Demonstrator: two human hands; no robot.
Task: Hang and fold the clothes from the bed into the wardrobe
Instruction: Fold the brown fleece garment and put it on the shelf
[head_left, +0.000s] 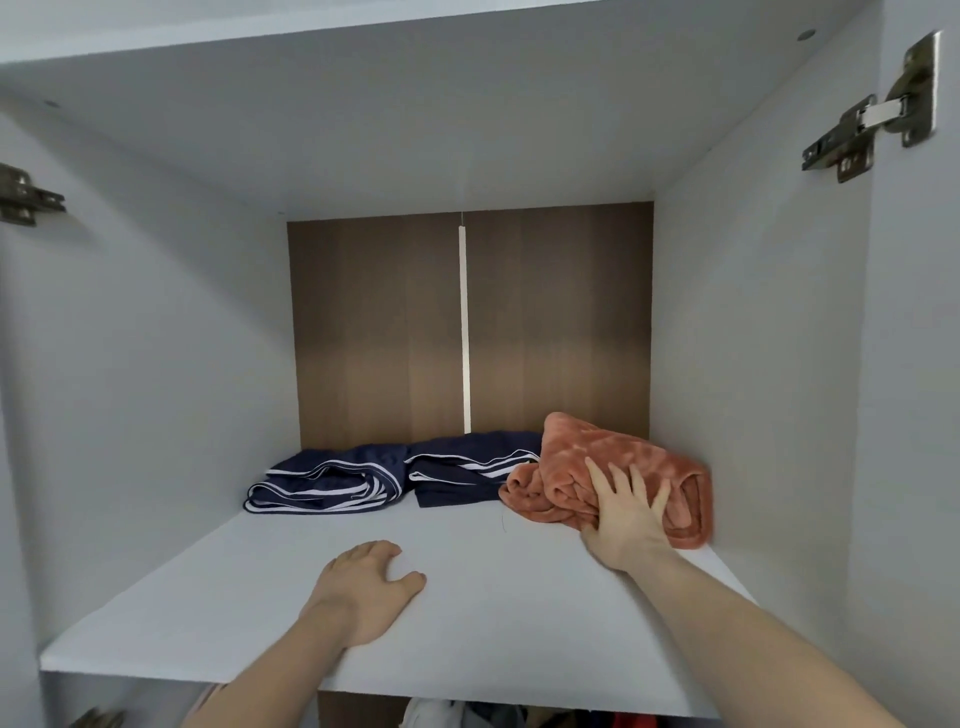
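A folded orange fleece garment lies at the back right of the white wardrobe shelf, against the right wall. My right hand presses flat on its front side with fingers spread. My left hand rests on the bare shelf near the front, fingers loosely curled and holding nothing. Two folded navy garments with white stripes lie at the back: one to the left, the other in the middle, touching the orange one.
The compartment has white side walls, a brown back panel and a low ceiling. Door hinges stick out at the upper right and at the left edge. Hanging clothes show below the shelf.
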